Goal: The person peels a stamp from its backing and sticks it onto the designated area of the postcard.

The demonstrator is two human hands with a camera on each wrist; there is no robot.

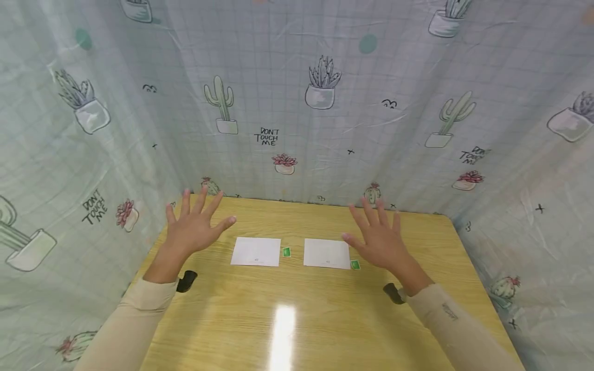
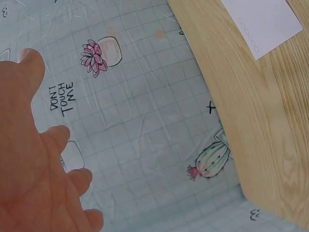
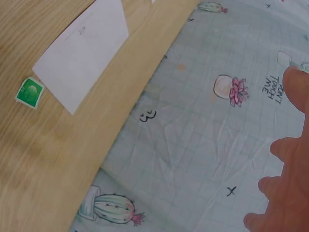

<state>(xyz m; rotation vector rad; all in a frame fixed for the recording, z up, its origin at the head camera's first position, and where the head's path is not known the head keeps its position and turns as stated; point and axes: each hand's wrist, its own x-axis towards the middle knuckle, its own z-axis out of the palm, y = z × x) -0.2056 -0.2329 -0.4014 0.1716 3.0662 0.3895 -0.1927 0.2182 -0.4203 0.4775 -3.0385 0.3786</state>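
Note:
Both hands are raised above the table with fingers spread, holding nothing. My left hand is up and to the left of one white envelope. My right hand hovers just right of a second white envelope. Beside the first envelope's right edge lies a small green stamp. Another green stamp sits at the second envelope's lower right corner. In the left wrist view, a row of small circles is printed on the envelope. The right wrist view shows the stamp with a white border.
The wooden table has a bright reflection near its front. A curtain printed with cacti hangs around the back and sides. Dark wrist camera mounts show near both sleeves.

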